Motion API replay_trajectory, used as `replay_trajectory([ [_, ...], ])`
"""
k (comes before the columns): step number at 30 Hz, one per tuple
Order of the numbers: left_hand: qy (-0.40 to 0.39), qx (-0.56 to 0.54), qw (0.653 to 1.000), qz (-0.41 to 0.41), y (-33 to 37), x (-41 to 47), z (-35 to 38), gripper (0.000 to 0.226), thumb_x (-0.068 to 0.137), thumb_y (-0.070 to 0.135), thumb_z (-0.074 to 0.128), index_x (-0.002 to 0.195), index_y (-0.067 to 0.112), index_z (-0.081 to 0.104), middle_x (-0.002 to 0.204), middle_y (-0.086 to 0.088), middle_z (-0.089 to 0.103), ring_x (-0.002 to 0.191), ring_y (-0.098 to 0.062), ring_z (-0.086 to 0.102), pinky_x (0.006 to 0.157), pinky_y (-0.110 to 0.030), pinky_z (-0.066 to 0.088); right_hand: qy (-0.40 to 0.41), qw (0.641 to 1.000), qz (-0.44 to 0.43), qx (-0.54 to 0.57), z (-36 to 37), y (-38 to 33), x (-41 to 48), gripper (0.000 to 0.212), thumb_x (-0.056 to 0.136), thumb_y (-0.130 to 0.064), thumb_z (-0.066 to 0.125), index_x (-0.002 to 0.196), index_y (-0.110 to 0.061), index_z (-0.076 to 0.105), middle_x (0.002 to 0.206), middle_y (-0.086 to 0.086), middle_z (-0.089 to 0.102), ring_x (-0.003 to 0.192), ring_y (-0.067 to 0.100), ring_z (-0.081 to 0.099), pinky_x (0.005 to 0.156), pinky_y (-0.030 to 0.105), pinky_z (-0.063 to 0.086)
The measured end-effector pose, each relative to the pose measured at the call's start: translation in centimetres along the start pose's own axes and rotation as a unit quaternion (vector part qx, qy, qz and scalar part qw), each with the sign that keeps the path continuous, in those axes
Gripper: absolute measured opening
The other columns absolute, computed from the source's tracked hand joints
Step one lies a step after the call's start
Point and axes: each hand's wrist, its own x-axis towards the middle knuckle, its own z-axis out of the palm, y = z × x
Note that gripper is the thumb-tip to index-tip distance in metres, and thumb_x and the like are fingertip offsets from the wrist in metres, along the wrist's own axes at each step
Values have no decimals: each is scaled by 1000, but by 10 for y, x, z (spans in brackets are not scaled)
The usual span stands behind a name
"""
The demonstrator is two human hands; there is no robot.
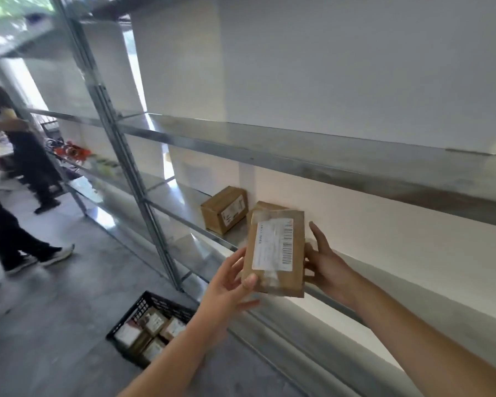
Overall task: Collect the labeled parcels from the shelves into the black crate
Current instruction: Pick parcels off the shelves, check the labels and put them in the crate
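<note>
The label on the parcel (275, 253) we hold is blurred: we can make out barcodes along its right side, but no text. Behind it a second parcel (265, 206) shows only its top corner. Our left forearm covers the near corner of the black crate (142, 306) on the floor (54, 325), so part of its load is hidden. At the far left two people (26, 156) are smeared by motion, one cut off by the frame edge down to the legs. Coloured items (72, 151) on a farther shelf are too blurred to name.

We count three parcels at shelf height: the one in hand, the one behind it, and a brown box (224, 209) standing on the lower metal shelf (183, 196) just to their left. The crate holds about five labelled parcels that we can see.

Both hands hold the parcel upright in the air in front of the shelf, label towards us. The left hand (229, 285) pinches its lower left corner, thumb on the front and fingers behind. The right hand (324, 259) grips the right edge, its grip curled round it with one finger standing straight up.
</note>
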Motion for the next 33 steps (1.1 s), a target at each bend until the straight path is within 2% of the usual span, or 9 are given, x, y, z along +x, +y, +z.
replay_trajectory([
  [3, 42, -51, 998, 8, 5, -3, -31, 49, 93, 12, 64, 138, 29, 52, 134, -2, 62, 116, -32, 64, 92, -57, 53, -70, 996, -9, -47, 24, -1, 18, 60, 103, -11, 48, 139, -57, 34, 111, 14, 65, 94, 27, 63, 80, 47, 59],
  [8, 16, -65, 998, -20, 9, -10, -87, 69, 87, 1, 67, 145, 30, 43, 136, 1, 61, 123, -30, 60, 104, -55, 46, -102, 989, 18, -103, 70, 4, 52, 64, 101, 1, 47, 136, -52, 43, 98, 18, 63, 76, 24, 68, 73, 44, 56],
  [11, -16, -31, 999, -23, 7, -15, -124, 89, 81, -3, 75, 148, 38, 35, 142, 0, 56, 130, -27, 54, 109, -51, 42, -117, 986, 37, -116, 104, 12, 69, 61, 100, 3, 46, 123, -53, 52, 119, 25, 61, 97, 39, 70, 76, 49, 59],
  [13, 6, -13, 1000, -17, 7, -19, -152, 91, 77, 2, 80, 148, 39, 36, 143, 1, 55, 132, -24, 52, 112, -51, 38, -120, 985, 49, -113, 130, 19, 81, 60, 99, 7, 46, 122, -48, 52, 125, 26, 58, 105, 43, 67, 81, 52, 58],
  [17, 106, -23, 994, 2, 8, -26, -219, 68, 81, 7, 77, 139, 32, 52, 137, 1, 61, 129, -19, 55, 112, -48, 40, -113, 985, 73, -105, 187, 33, 109, 62, 91, 18, 40, 133, -28, 49, 127, 22, 57, 107, 39, 66, 89, 57, 55],
  [20, 147, -32, 989, -1, 9, -30, -271, 59, 85, 1, 70, 136, 27, 57, 131, 0, 65, 124, -20, 59, 108, -49, 44, -102, 982, 84, -137, 238, 44, 131, 66, 78, 26, 32, 125, -15, 52, 128, 20, 60, 109, 32, 62, 100, 54, 50],
  [23, 194, -51, 980, 5, 12, -33, -322, 57, 85, 2, 69, 133, 31, 60, 130, 3, 65, 124, -16, 59, 107, -45, 47, -95, 981, 78, -149, 296, 55, 152, 71, 72, 28, 31, 130, -7, 49, 129, 23, 59, 118, 35, 57, 104, 52, 47],
  [25, 239, -58, 969, 16, 17, -33, -356, 53, 85, 8, 70, 130, 36, 62, 129, 4, 66, 124, -14, 59, 105, -42, 48, -107, 979, 75, -156, 334, 60, 167, 65, 75, 24, 36, 134, -3, 46, 131, 28, 55, 113, 32, 57, 108, 56, 43],
  [33, 387, -72, 919, 39, 29, -40, -466, 23, 91, 12, 67, 113, 20, 69, 101, 7, 77, 95, -6, 72, 78, -17, 57, -209, 965, 95, -125, 455, 89, 206, 56, 84, 9, 44, 133, -19, 49, 128, 15, 61, 120, 27, 55, 101, 33, 50],
])
